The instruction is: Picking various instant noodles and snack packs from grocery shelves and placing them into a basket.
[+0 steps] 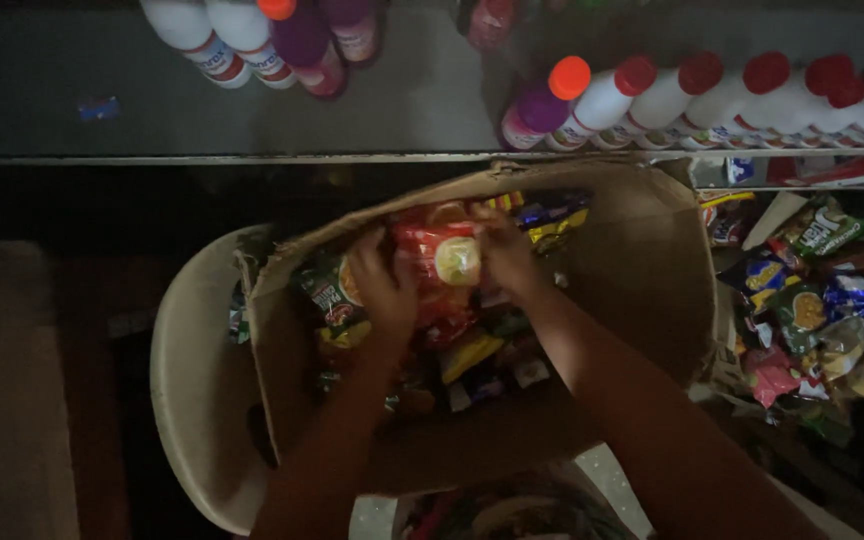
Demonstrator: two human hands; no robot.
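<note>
Dim shelf aisle: both hands, left (384,290) and right (504,255), pinch a red packet's (432,250) edges; light, crinkly, likely slippery, over a box (642,270).

boxes: 1 (642,250) | hands: 2 (384,290) | red-capped white bottles: about 6 (667,95)

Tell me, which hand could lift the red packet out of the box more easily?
Probably the right hand. Both hands grip the red packet over the box, but the right holds its top edge, while the left hand sits lower, among the other packets.
</note>
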